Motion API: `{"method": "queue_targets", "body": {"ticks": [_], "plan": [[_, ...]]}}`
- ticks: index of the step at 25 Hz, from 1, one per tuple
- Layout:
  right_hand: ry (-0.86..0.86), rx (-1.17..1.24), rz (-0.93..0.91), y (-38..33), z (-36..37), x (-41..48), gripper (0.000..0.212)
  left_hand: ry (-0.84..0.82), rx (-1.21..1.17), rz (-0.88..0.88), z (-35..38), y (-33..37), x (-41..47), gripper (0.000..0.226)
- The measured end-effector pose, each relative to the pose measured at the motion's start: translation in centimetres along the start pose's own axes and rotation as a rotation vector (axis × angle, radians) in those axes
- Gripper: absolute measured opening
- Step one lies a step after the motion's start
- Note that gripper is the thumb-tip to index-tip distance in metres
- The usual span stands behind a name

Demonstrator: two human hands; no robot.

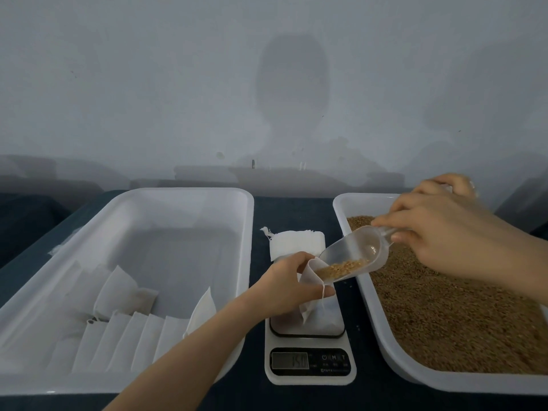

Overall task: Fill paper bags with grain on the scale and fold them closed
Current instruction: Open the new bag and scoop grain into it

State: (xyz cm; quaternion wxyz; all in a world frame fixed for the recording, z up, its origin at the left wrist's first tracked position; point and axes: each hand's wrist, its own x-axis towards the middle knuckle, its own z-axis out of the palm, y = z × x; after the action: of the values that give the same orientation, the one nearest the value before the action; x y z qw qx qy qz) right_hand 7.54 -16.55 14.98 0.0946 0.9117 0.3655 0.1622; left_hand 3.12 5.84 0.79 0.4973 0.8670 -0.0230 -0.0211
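The left hand [284,287] holds a bag [310,307] open on the scale [308,378]. The right hand [439,229] pinches a scoop [355,250], tipping grain [341,269] at its mouth. Scale keys read M, T.

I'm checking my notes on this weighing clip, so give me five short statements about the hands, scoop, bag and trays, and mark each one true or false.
1. The right hand holds the clear scoop by its handle. True.
2. The scoop is empty. False: grain lies near its lip, which is tipped toward the bag.
3. The left hand holds the bag open above the scale. True.
4. The left tray is full of loose grain. False: it holds white bags; the right tray holds the grain.
5. The stack of empty bags lies in the right tray. False: it lies on the table between the trays, behind the scale.
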Motion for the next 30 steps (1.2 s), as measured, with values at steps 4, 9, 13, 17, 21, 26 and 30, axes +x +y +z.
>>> {"method": "queue_targets", "body": {"ticks": [4, 9, 13, 17, 21, 26, 30], "plan": [[0.034, -0.065, -0.058, -0.9, -0.9, 0.3, 0.030, 0.010, 0.020, -0.006, 0.0, 0.0, 0.0, 0.051], [0.263, -0.170, -0.177, -2.0, -1.1, -0.4, 0.039, 0.017, 0.035, -0.031, 0.0, 0.1, -0.1, 0.059], [0.374, -0.202, -0.255, -2.6, -1.0, -1.0, 0.049, 0.023, 0.025, -0.037, 0.0, 0.4, -0.2, 0.051], [0.420, -0.229, -0.156, -0.6, -0.5, -2.0, 0.055, 0.023, 0.025, -0.051, 0.0, 0.5, -0.3, 0.051], [0.310, -0.242, 0.097, 5.7, 3.6, -3.9, 0.044, 0.026, 0.044, -0.041, -0.1, 0.4, -0.2, 0.051], [-0.131, -0.368, 0.236, 8.7, 8.9, -5.7, 0.053, 0.032, 0.041, -0.040, 0.0, 0.2, -0.2, 0.051], [-0.172, -0.386, 0.226, 7.4, 10.2, -6.0, 0.048, 0.034, 0.042, -0.032, 0.0, 0.2, -0.1, 0.050]]}}
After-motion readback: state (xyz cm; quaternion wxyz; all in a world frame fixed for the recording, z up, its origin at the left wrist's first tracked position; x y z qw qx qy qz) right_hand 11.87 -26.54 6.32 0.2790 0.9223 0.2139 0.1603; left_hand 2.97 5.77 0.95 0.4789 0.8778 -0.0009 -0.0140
